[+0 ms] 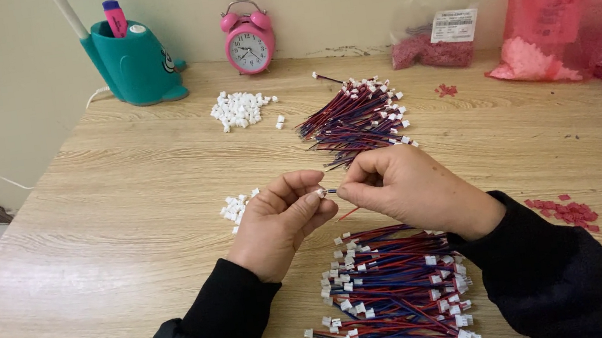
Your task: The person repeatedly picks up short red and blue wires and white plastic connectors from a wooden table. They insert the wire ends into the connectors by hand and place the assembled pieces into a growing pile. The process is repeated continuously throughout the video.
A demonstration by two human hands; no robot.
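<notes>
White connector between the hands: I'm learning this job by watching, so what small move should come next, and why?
Probably push the wire end fully into the white connector. The left hand pinches it at its fingertips while the right hand holds the wire right against it, so the two already look lined up.

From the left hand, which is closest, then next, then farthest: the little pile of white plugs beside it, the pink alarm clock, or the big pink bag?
Going by the head view, from the left hand:
1. Small pile of white plugs, just to its left on the table.
2. Pink alarm clock, far back by the wall.
3. Big pink bag, at the far right corner.
</notes>
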